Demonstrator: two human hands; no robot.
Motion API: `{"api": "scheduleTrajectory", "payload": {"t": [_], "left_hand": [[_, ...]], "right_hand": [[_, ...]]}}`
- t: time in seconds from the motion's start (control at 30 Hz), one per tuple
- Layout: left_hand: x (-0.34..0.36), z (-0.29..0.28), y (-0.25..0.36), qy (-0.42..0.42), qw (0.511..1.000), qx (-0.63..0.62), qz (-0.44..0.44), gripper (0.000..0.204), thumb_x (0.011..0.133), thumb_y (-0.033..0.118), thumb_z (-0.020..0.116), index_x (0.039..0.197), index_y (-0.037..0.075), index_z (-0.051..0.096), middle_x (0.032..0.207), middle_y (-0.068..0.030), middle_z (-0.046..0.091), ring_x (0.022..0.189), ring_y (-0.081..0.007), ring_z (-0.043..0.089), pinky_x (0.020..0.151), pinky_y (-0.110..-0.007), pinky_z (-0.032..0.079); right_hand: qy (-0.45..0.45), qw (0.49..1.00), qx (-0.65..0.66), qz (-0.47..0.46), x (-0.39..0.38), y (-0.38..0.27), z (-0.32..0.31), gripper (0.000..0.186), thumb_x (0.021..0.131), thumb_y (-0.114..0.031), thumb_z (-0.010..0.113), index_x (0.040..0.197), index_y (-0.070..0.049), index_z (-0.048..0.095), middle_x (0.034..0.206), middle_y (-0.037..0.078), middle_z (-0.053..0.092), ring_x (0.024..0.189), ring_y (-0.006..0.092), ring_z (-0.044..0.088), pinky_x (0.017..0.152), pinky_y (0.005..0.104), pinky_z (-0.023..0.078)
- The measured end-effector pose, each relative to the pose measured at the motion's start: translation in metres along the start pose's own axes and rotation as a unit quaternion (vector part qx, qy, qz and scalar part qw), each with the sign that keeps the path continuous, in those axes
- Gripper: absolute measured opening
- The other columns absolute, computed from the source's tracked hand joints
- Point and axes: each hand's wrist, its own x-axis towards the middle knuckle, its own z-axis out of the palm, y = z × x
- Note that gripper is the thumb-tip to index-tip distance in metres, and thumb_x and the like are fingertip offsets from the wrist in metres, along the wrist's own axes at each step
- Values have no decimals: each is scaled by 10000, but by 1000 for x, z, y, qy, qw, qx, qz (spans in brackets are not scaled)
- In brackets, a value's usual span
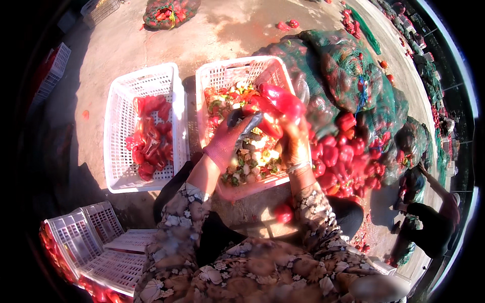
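Note:
Over the middle crate (242, 61), my left hand (227, 137), in a pink glove with dark fingers, is closed against a red pepper piece (264, 116). My right hand (294, 144) grips a large glossy red bell pepper (284, 100) from below, its fingers partly lost in glare. Piece and pepper touch, and I cannot tell whether they are still joined. Below them in the crate lie pepper cores and trimmings (247, 166), whitish, green and red. To the left, a white crate (112, 146) holds red pepper pieces (149, 136).
Whole red peppers (341, 156) are heaped at the right beside full green mesh sacks (348, 76). One red pepper (284, 213) lies near my legs. Stacked white crates (86, 242) stand lower left. Another mesh sack (169, 14) sits far off. A person (432, 222) bends over sacks at right.

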Motion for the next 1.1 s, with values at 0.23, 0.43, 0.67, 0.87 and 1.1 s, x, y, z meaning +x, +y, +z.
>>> {"api": "scheduleTrajectory", "payload": {"t": [0.23, 0.43, 0.67, 0.87, 1.1], "left_hand": [[21, -56, 22, 252, 881, 304, 261, 323, 806, 205, 713, 1003, -17, 585, 899, -177, 685, 832, -311, 680, 759, -394, 532], [-2, -140, 64, 411, 702, 537, 222, 379, 810, 331, 681, 969, 14, 547, 903, -227, 671, 889, -404, 655, 755, -484, 517], [-34, -168, 101, 453, 701, 539, 114, 349, 825, 309, 555, 1005, 15, 606, 977, -252, 646, 961, -426, 620, 845, -493, 485], [-59, -214, 108, 522, 667, 502, 174, 235, 839, 227, 572, 979, 43, 617, 919, -212, 659, 891, -367, 649, 782, -440, 498], [-58, -279, 101, 507, 667, 429, 338, 506, 819, 419, 685, 1108, 23, 560, 1021, -151, 649, 931, -292, 635, 831, -365, 499]], "right_hand": [[-13, 951, -271, 149, 12, 39, 47, 382, 929, -244, 647, 1206, 2, 556, 859, 38, 638, 713, 110, 576, 591, 234, 447], [-128, 915, -381, -19, -19, 57, 116, 304, 976, -251, 536, 1095, 27, 568, 719, 120, 627, 605, 209, 604, 559, 373, 467], [-331, 768, -493, -240, 4, 133, 223, 231, 958, -237, 517, 946, -6, 504, 748, 231, 646, 685, 409, 649, 616, 484, 516], [-395, 734, -548, -72, -8, 183, 266, 276, 944, -239, 548, 944, 37, 565, 799, 296, 628, 812, 464, 629, 717, 511, 497], [-523, 671, -520, 74, -53, 204, 217, 284, 923, -249, 545, 957, 33, 557, 945, 281, 653, 932, 420, 636, 840, 482, 504]]}}
